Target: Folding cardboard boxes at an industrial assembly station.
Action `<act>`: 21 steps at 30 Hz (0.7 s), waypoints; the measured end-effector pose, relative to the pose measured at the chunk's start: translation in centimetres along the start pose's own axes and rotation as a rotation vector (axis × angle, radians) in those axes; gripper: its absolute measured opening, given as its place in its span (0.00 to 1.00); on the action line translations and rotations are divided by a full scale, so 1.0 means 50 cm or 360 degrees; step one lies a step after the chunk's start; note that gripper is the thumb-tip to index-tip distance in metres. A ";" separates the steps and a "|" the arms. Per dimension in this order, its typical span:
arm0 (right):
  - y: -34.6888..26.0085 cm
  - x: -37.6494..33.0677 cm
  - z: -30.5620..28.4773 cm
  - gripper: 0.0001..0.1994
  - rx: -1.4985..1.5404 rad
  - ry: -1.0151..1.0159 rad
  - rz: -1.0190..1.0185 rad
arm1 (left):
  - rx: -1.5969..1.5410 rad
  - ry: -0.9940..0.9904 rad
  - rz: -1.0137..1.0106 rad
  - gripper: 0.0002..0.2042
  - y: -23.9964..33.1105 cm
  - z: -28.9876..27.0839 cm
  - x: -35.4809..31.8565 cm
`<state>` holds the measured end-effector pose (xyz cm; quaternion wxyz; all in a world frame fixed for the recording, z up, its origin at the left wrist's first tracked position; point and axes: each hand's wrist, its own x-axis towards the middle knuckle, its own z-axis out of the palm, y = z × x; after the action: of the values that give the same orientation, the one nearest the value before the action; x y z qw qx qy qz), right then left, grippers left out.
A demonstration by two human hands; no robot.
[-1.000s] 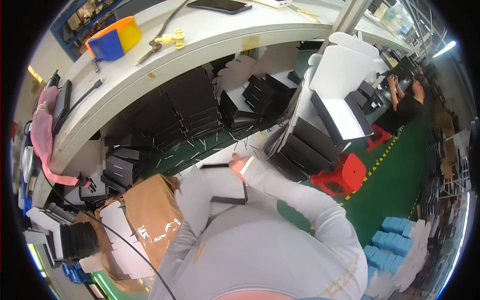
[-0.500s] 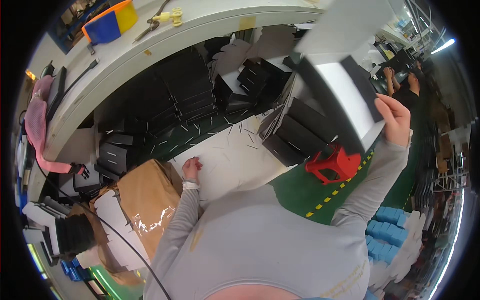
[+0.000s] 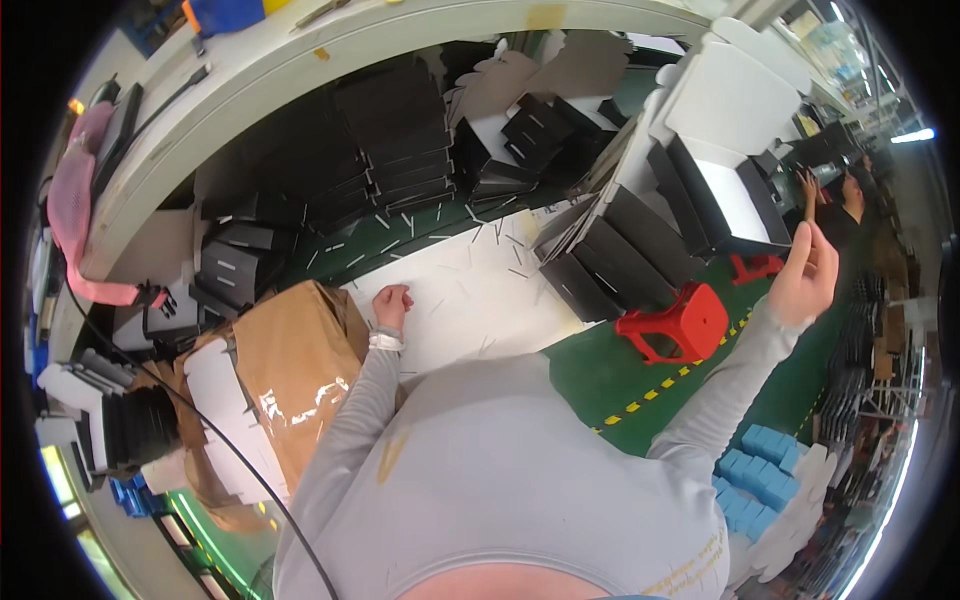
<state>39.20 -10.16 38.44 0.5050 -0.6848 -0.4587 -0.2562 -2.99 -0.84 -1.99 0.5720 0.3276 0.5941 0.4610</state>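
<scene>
An open black box [image 3: 690, 205] with a white inside and a raised white lid [image 3: 735, 95] rests on top of a stack of black boxes at the right. Just off its near right corner is my right hand [image 3: 808, 275], fingers loosely bent and slightly apart, holding nothing visible. My left hand [image 3: 392, 305] hovers over or rests on the white sheet [image 3: 470, 290]; its fingers curl in, with nothing seen in them. Between the two hands stand several black boxes [image 3: 610, 255] packed side by side.
Beside the boxes stands a red stool [image 3: 680, 325] on the green floor. A brown paper-covered carton [image 3: 300, 360] is left of my left hand. Light blue blocks [image 3: 755, 480] are stacked at lower right. Black box stacks [image 3: 400, 140] stand under the white bench [image 3: 430, 40].
The open box has gone from my raised right hand down onto the stack, and that hand has come off it. My left hand stays about where it was. The whole view has shifted slightly.
</scene>
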 end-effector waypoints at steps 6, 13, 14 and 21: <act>-0.188 -0.273 0.115 0.09 0.0906 -0.1220 -0.0819 | 0.0845 -0.0042 0.0729 0.04 0.012 0.004 -0.043; -0.017 -0.642 0.250 0.05 0.0984 -0.2525 -0.0681 | 0.1285 0.1239 0.1561 0.03 0.271 -0.279 -0.105; 0.000 -0.660 0.260 0.05 0.1149 -0.2580 -0.0474 | 0.1182 0.1537 0.1451 0.04 0.256 -0.379 -0.103; 0.056 -0.655 0.292 0.09 0.0629 -0.2662 -0.0482 | 0.2119 0.1792 0.0059 0.38 0.105 -0.703 -0.198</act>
<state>25.40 -8.92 5.28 0.0726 -0.4798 -0.8011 0.3504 -36.94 -14.09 3.80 -0.1248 0.3269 0.9290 0.1204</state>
